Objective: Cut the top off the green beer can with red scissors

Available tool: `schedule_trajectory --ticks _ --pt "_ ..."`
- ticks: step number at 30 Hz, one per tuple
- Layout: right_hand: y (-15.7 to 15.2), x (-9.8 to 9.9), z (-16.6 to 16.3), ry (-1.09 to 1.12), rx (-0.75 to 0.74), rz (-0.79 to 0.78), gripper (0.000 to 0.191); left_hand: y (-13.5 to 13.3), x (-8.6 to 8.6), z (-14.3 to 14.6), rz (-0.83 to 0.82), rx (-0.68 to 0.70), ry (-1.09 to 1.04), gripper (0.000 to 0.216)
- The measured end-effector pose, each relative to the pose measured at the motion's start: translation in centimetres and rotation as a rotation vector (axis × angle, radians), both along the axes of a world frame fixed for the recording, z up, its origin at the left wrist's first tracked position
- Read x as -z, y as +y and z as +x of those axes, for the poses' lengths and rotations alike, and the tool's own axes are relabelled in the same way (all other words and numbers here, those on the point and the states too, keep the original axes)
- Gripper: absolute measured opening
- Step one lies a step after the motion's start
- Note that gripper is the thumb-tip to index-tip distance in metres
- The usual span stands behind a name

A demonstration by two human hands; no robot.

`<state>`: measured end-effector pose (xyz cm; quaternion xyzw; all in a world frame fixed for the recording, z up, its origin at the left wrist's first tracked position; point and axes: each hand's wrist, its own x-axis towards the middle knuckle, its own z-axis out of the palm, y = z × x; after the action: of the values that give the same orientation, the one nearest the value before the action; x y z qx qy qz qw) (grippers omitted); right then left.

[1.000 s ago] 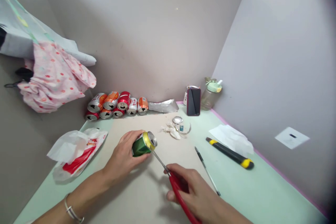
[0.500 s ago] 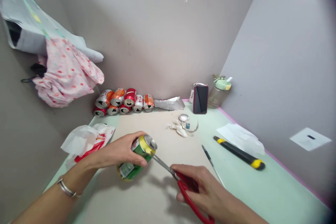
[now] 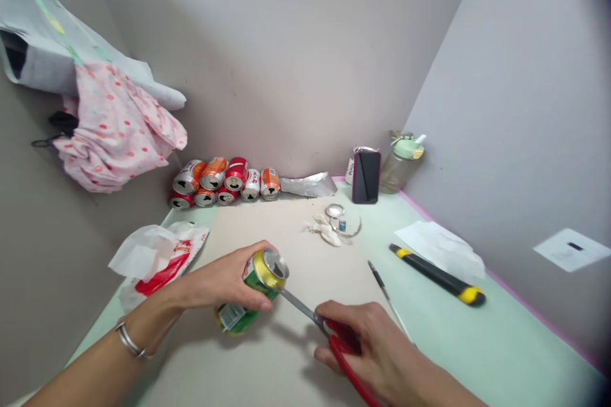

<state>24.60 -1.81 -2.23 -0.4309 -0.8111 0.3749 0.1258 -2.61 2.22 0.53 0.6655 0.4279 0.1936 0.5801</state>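
Observation:
My left hand (image 3: 224, 280) is wrapped round a green drinks can (image 3: 252, 292) with a yellow rim, held tilted just above the beige board (image 3: 286, 235). My right hand (image 3: 372, 346) grips red-handled scissors (image 3: 329, 331). Their metal blades point up and left, and the tips meet the can just under its top rim. A silver bangle (image 3: 128, 340) sits on my left wrist.
Several red and orange cans (image 3: 224, 181) are stacked against the back wall. A foil piece (image 3: 308, 186), phone (image 3: 366, 177) and bottle (image 3: 401, 162) stand behind. Metal scraps (image 3: 337, 226), a pen (image 3: 382, 286), a yellow-black utility knife (image 3: 436, 273), paper (image 3: 439, 248) and a plastic bag (image 3: 153, 254) lie around.
My left hand has turned and tilted the can, so its label and bottom end now show. The scissor tips have stayed at the can's rim. The view has shifted slightly.

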Motion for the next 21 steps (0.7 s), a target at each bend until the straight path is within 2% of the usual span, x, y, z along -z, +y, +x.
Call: schedule_trajectory --ticks 3,6,9,12,14,16,19,21 --pt "-0.1 -0.3 0.1 0.012 -0.006 -0.041 0.033 0.1 -0.1 -0.1 0.008 0.003 0.039 0.046" --pt "-0.2 0.0 0.3 -0.001 -0.006 0.003 0.033 -0.1 0.0 0.2 0.009 -0.05 0.096 0.04" --pt "-0.1 1.1 0.6 -0.065 -0.016 0.131 0.027 -0.5 0.2 0.5 0.044 -0.12 0.186 0.036" --pt "0.1 2.5 0.8 -0.129 -0.025 0.353 0.011 -0.8 0.4 0.8 0.169 -0.21 0.317 0.039" --pt "0.2 2.6 0.9 -0.149 -0.015 0.418 0.012 -0.9 0.3 0.9 0.208 -0.247 0.336 0.042" --pt "0.2 1.9 0.8 -0.112 -0.001 0.332 0.015 -0.8 0.0 0.8 0.134 -0.207 0.232 0.043" --pt "0.0 -0.1 0.5 0.011 -0.001 0.089 0.024 -0.5 -0.5 0.5 -0.019 -0.07 0.048 0.042" --pt "-0.1 -1.2 0.4 0.063 -0.006 -0.029 0.028 -0.4 -0.7 0.3 -0.045 -0.023 0.025 0.042"
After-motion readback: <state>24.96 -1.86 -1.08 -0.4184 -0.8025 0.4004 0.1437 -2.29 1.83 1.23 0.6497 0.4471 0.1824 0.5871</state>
